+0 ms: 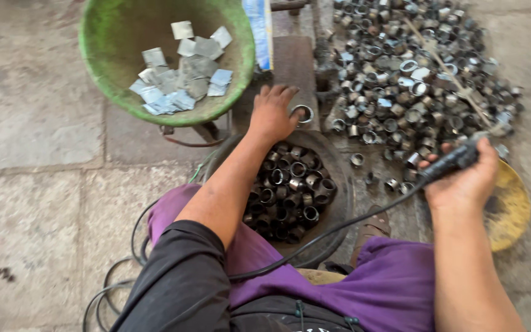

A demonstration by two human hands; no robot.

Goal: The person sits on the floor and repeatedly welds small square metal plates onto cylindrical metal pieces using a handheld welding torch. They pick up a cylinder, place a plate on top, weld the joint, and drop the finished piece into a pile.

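Note:
My left hand (273, 114) reaches forward and holds a small metal ring (303, 114) on a dark metal block (293, 61). My right hand (465, 178) grips a black welding holder (456, 161) whose thin rod (444, 67) points out over a large heap of metal rings (413, 80) on the ground. A black cable (327, 237) runs from the holder across my lap. Between my knees a dark round pan (339, 178) is filled with several more rings (290, 190).
A green bowl (106, 67) at the upper left holds several flat square metal pieces (179, 77). A yellow disc (511, 206) lies under my right hand. Coiled cables (118, 276) rest on the stone floor at the lower left. My legs wear purple cloth (394, 276).

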